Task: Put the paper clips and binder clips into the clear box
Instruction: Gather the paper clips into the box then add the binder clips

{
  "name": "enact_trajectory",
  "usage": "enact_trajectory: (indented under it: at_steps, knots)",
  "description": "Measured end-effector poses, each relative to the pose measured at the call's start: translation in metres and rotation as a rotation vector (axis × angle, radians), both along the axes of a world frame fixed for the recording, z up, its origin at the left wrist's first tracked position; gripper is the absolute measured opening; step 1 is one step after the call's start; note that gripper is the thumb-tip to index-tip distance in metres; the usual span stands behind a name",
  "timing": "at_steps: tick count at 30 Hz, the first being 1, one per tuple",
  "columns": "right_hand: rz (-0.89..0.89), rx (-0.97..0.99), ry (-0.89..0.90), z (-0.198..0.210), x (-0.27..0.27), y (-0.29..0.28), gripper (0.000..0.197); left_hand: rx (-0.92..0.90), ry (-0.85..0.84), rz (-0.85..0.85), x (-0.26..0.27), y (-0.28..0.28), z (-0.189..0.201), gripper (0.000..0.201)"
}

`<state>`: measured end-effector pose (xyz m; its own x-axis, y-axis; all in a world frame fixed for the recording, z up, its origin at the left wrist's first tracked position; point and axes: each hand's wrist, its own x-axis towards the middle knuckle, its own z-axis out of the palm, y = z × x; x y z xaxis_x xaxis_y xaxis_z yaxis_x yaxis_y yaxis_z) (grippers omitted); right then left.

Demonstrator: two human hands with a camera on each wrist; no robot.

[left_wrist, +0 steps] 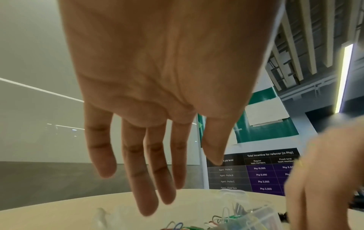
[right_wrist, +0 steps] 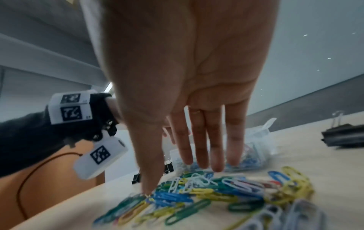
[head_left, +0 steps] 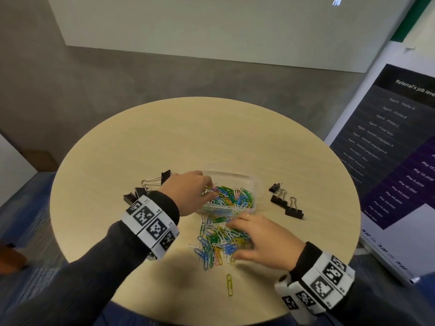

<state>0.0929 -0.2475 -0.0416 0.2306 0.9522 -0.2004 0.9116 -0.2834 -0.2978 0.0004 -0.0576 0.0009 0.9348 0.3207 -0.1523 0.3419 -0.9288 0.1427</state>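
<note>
Binder clips [head_left: 286,201] flank the clear box [head_left: 255,184]; far tabletop [head_left: 188,137] open.

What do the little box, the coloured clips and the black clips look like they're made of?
Box: clear, glossy plastic, it seems; the clips inside show through its wall. Coloured paper clips: probably wire with a smooth coloured coating. Black binder clips: likely painted metal bodies with bare, shiny wire handles.

The clear box [head_left: 253,184] stands open near the middle of the round table and already holds many coloured paper clips [head_left: 231,196]. Just in front of it, a loose pile of paper clips [head_left: 217,241] in blue, green, yellow and white lies flat on the table, and one yellow paper clip [head_left: 229,284] lies apart, closer to the edge. Black binder clips [head_left: 286,203] lie to the right of the box, and other binder clips [head_left: 150,184] to its left.
</note>
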Motion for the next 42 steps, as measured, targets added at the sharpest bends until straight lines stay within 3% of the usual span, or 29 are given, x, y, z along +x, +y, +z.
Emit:
enact_trajectory:
  at_steps: [2,3,10,18,25,30,37,42]
  knots:
    - [-0.012,-0.097,-0.031,-0.004,-0.003,0.004,0.087,-0.041,0.007,-0.012,-0.002,0.001,0.002,0.042]
    - [-0.016,-0.112,-0.047,-0.004,-0.005,0.006,0.089,-0.062,0.007,-0.014,-0.003,0.001,0.003,0.041]
    - [0.039,-0.105,-0.088,-0.002,-0.004,0.022,0.029,-0.13,0.011,0.005,-0.006,0.005,0.008,0.041]
    - [0.0,-0.017,0.139,0.015,0.013,0.018,0.016,-0.19,0.056,0.025,-0.007,0.008,0.009,0.043]
    - [-0.069,0.137,0.263,0.04,0.042,0.032,0.01,-0.207,0.052,0.03,-0.008,0.01,0.01,0.041]
    - [-0.169,0.321,0.211,0.046,0.047,0.045,0.014,-0.192,0.058,0.023,-0.008,0.011,0.011,0.042]
    - [-0.164,0.29,0.093,0.037,0.042,0.027,0.02,-0.209,0.031,0.01,-0.01,0.01,0.014,0.04]
    - [-0.126,0.203,0.055,0.028,0.036,-0.001,0.017,-0.311,-0.019,-0.135,-0.013,-0.006,0.021,0.026]
